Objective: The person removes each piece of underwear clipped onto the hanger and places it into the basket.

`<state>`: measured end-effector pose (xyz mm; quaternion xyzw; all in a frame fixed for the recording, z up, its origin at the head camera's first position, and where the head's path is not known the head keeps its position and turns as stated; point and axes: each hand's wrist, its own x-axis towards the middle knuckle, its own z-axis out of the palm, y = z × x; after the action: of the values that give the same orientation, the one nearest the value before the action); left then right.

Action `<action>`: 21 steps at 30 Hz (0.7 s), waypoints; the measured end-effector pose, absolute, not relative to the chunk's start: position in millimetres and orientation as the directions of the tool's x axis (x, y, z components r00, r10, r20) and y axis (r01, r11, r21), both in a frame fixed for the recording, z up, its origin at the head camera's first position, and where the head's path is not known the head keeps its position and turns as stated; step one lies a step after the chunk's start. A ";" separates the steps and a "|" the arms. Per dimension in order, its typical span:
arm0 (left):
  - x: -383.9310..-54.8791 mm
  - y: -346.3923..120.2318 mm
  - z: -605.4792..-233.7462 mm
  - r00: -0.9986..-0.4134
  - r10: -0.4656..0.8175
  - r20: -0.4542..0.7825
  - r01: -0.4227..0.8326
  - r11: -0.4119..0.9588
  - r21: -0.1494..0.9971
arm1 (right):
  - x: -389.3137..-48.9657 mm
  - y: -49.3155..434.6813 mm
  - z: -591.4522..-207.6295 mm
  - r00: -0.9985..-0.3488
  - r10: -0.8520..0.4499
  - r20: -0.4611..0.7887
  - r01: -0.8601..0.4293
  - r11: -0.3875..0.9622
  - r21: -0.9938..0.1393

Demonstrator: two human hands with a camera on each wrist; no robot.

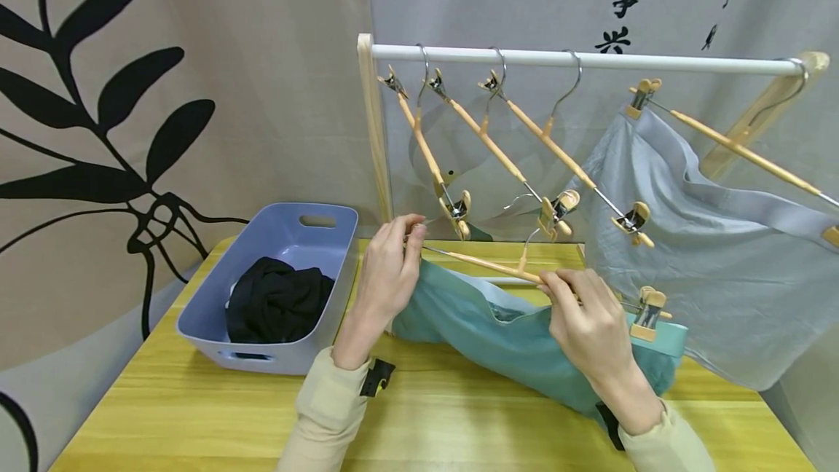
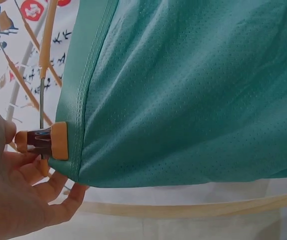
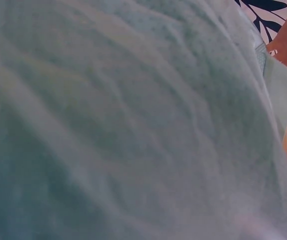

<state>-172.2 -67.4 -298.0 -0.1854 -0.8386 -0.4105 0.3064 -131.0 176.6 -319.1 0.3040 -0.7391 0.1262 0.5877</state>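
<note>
A wooden clip hanger (image 1: 488, 262) is held over the table with a teal garment (image 1: 485, 319) hanging from it by its waistband. In the left wrist view the garment's fabric (image 2: 183, 95) looks finely perforated. My left hand (image 1: 391, 264) grips the clip (image 2: 43, 141) at the hanger's left end, thumb on one side and fingers on the other; that clip bites the waistband corner. My right hand (image 1: 593, 323) pinches the wooden bar right of the hook. Beyond it, the right clip (image 1: 649, 315) holds the waistband's other end. Teal cloth (image 3: 133, 125) fills most of the right wrist view, blurred.
A white rail (image 1: 570, 57) on a wooden stand carries several clip hangers (image 1: 485, 135); the rightmost bears a light blue garment (image 1: 714, 253). A blue basket (image 1: 197, 323) with black cloth (image 1: 278, 301) inside stands left on the wooden table (image 1: 197, 421).
</note>
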 end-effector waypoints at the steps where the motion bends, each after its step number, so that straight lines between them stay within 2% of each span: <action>1: -171.9 -67.6 -297.7 -0.736 0.061 0.675 0.568 0.597 0.566 | -131.0 176.2 -319.0 -0.121 -0.302 0.946 -0.600 0.781 0.173; 6: -169.7 -69.0 -296.2 -0.711 0.069 0.700 0.592 0.598 0.541 | -131.0 174.3 -318.4 -0.106 -0.304 0.947 -0.606 0.775 0.180; 14: -163.0 -74.5 -291.9 -0.753 0.059 0.656 0.611 0.435 0.662 | -130.3 174.5 -318.2 -0.107 -0.311 0.944 -0.616 0.767 0.183; 21: -157.8 -77.8 -288.7 -0.780 0.014 0.625 0.570 0.429 0.701 | -130.2 173.6 -317.3 -0.099 -0.315 0.944 -0.625 0.758 0.188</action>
<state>-157.8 -77.8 -288.7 -0.1828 -0.7987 -0.5022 0.2765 -130.2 173.6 -317.3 0.3222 -0.7293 0.1316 0.5890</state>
